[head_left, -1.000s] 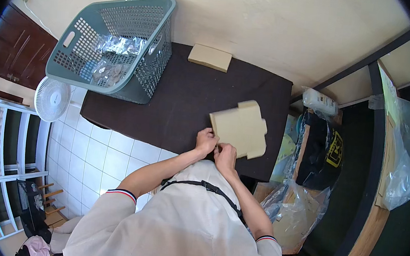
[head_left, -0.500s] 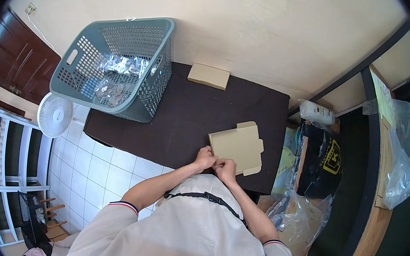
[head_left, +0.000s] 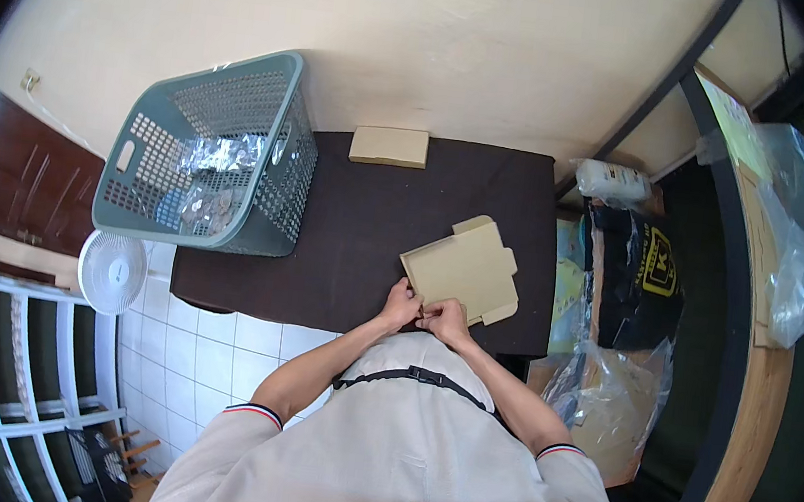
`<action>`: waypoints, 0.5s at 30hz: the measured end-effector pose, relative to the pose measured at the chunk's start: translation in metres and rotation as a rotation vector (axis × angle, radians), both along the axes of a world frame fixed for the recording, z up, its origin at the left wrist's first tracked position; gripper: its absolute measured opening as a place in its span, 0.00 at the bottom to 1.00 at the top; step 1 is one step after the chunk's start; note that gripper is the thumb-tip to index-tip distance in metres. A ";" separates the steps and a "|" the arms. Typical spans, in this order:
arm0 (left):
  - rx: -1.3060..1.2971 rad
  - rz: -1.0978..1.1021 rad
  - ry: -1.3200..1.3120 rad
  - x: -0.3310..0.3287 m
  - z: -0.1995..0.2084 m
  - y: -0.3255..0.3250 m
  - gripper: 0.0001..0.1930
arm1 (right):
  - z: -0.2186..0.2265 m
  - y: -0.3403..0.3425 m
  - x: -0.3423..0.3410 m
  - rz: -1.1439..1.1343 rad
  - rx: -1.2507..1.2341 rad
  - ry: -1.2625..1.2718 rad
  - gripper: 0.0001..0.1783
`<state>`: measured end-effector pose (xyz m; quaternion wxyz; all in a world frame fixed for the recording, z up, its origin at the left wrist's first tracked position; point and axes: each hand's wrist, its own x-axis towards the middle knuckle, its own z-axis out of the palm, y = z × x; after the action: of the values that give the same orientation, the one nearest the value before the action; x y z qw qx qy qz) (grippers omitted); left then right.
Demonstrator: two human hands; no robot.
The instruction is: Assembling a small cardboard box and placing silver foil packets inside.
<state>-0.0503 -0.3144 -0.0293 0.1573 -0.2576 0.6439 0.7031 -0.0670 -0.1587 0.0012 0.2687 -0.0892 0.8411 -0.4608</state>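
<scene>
A brown cardboard box (head_left: 464, 269) lies partly folded near the table's front edge, its lid flaps spread toward the far right. At the box's near left corner, my left hand (head_left: 402, 304) grips the side edge with bent fingers. My right hand (head_left: 446, 320) is closed on the box's near edge, right beside the left one. The fingertips of both hands meet around this corner, and part of the cardboard there is hidden behind them.
A folded cardboard box (head_left: 389, 147) rests against the wall at the back of the dark table (head_left: 357, 217). A grey-green perforated basket (head_left: 276, 189) with clear plastic packets stands at left. Plastic-wrapped goods (head_left: 631, 265) sit right of the table; a white fan (head_left: 113, 272) stands at left.
The view has turned slightly. The box is tilted a little more on the table, and both hands remain at its near left corner.
</scene>
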 end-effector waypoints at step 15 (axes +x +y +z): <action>-0.267 -0.226 0.480 -0.021 0.059 -0.003 0.37 | 0.037 -0.024 -0.041 -0.253 -0.248 0.199 0.13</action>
<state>-0.0712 -0.3173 0.0300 0.0425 -0.0289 0.7739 0.6312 -0.1083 -0.1827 0.0384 0.1111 -0.0604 0.8048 -0.5799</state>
